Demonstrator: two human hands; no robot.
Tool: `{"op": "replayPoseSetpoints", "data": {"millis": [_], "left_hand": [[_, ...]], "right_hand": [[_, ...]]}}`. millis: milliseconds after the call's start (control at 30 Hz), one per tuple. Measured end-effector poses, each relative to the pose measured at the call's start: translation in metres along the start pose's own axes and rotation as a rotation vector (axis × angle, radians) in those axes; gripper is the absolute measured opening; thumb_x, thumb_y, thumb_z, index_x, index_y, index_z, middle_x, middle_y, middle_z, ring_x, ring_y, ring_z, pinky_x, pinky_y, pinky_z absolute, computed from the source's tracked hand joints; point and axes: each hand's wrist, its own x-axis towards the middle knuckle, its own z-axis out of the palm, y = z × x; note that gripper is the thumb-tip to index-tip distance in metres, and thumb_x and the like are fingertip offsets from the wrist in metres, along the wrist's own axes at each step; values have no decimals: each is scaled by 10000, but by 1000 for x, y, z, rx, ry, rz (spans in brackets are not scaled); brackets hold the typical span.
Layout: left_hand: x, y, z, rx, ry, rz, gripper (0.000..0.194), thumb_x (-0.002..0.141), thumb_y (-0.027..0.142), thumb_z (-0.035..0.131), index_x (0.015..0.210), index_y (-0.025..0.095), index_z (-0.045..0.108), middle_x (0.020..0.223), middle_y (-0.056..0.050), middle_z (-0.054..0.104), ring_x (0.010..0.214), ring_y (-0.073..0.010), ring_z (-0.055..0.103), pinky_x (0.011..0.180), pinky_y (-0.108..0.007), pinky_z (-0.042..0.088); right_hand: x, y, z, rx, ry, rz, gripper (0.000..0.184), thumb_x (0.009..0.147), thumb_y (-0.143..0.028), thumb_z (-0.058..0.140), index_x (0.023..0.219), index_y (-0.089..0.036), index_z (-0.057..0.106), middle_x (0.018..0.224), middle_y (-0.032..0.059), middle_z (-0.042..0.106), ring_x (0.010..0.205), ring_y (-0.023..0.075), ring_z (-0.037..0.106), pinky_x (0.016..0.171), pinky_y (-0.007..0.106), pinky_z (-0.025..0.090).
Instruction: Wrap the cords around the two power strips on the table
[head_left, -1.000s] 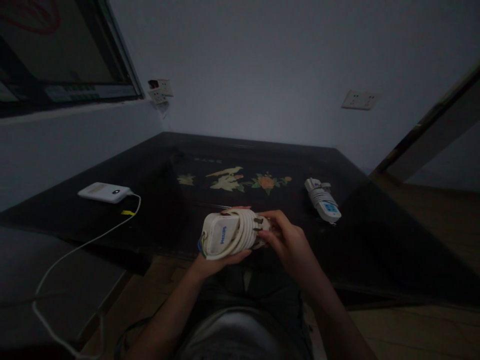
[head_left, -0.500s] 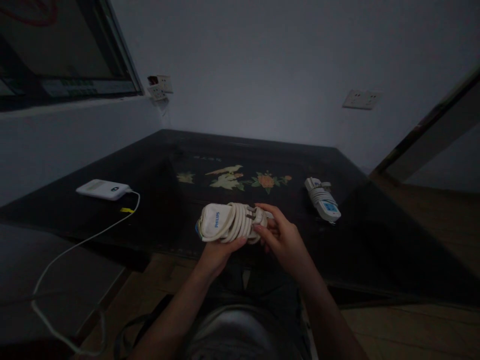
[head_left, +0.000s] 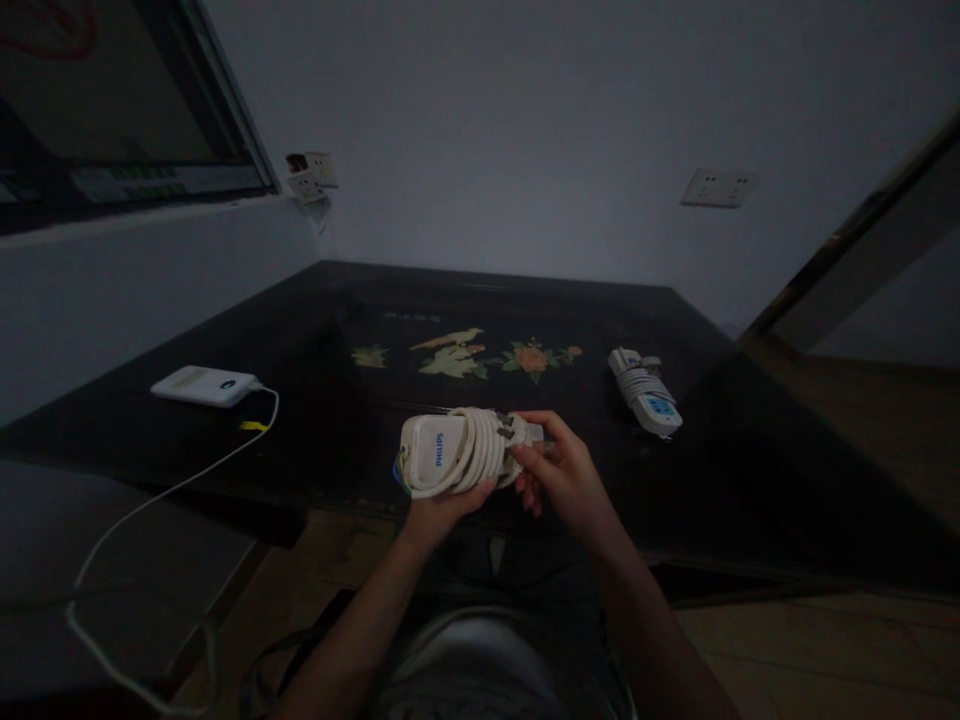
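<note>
A white power strip [head_left: 431, 455] marked PHILIPS, its cord wound round it in several turns, is held up in front of me over the table's near edge. My left hand [head_left: 448, 508] grips it from below, thumb along the coiled cord and the other fingers hidden underneath. At the right end, my right hand [head_left: 559, 462] pinches the plug [head_left: 517, 432], whose metal prongs point left over the coils. Thin coloured wires stick out at the strip's left end.
On the dark table [head_left: 337, 300], a second cord-wrapped power strip [head_left: 646, 392] lies at the right. A white device [head_left: 204, 386] with a cable [head_left: 169, 487] lies at the left, the cable hanging over the edge. Wall sockets [head_left: 718, 187] are behind.
The lower fingers of my right hand have loosened and hang a little away from the strip. The strip has shifted slightly towards me. The view has moved a little.
</note>
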Motion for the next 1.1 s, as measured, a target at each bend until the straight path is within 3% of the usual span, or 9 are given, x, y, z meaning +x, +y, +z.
{"op": "replayPoseSetpoints", "data": {"millis": [200,367,533,733,967,1100], "left_hand": [[-2,-4,5,-21,76,71,503,600,276,804,1083,265,664,1159,-34,667,1135,-288,578,1105,-525,290],[1,10,13,-35,-14,184,736,632,234,780,1301,319,485,1302,-29,564,1223,-267,513,1121,-478,286],[3,18,15,44,-41,222,712,670,261,746,1312,317,443,1283,-41,561,1215,-270,514,1106,-490,307],[7,18,12,185,-74,413,721,677,285,721,1304,369,375,1294,-26,505,1229,-276,484,1091,-510,318],[7,18,16,94,-63,413,715,632,245,741,1265,370,433,1262,-11,521,1230,-289,468,1105,-495,286],[2,18,17,12,27,296,705,591,189,779,1215,370,505,1262,24,541,1240,-274,469,1129,-448,265]], "right_hand": [[3,1,0,46,-29,-10,414,761,-363,638,1113,-193,499,494,-83,554,331,90,497,300,166,403],[2,-1,3,16,35,-50,424,731,-307,670,1112,-204,516,554,-72,561,339,67,469,291,147,354],[-1,0,9,3,125,-58,395,762,-340,634,1110,-194,516,530,-75,530,316,63,429,265,146,310],[0,4,13,-7,178,-77,405,774,-349,615,1130,-175,534,521,-73,511,320,63,418,267,147,301],[-4,5,14,7,196,-60,407,762,-342,630,1133,-188,564,520,-60,513,327,70,413,272,162,296],[-2,3,16,14,190,-44,406,759,-337,634,1135,-197,569,512,-57,509,321,76,398,262,175,276]]}}
